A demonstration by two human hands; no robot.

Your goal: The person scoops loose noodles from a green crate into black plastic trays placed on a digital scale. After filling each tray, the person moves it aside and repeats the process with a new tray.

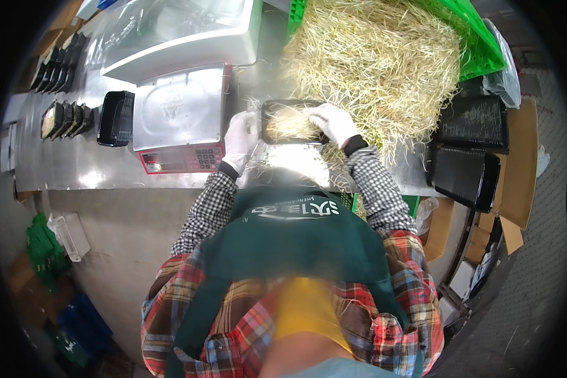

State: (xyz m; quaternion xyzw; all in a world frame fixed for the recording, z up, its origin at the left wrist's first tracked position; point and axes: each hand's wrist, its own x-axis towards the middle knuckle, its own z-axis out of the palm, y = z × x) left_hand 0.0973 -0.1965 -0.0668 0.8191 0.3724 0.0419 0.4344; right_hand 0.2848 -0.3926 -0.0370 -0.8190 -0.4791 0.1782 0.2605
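Note:
A black plastic tray [267, 134] lies on the metal table before me, with a bunch of bean sprouts [286, 124] in it. My right hand [333, 124], in a white glove, reaches over the tray's right side, its fingers on the sprouts; whether they grip any is unclear. At the tray's left is my left hand [241, 137], also gloved, upright beside the rim with fingers close together; whether it touches the tray I cannot tell. A large heap of sprouts [378, 61] spills from a tipped green plastic crate [484, 52] beyond my right hand.
A digital scale [179, 108] stands left of my left hand, an empty black tray [115, 119] beside it. Filled trays [66, 120] stand on edge farther left. A white foam box [184, 47] sits behind the scale. Stacked black trays [472, 125] and a cardboard box [519, 165] are at right.

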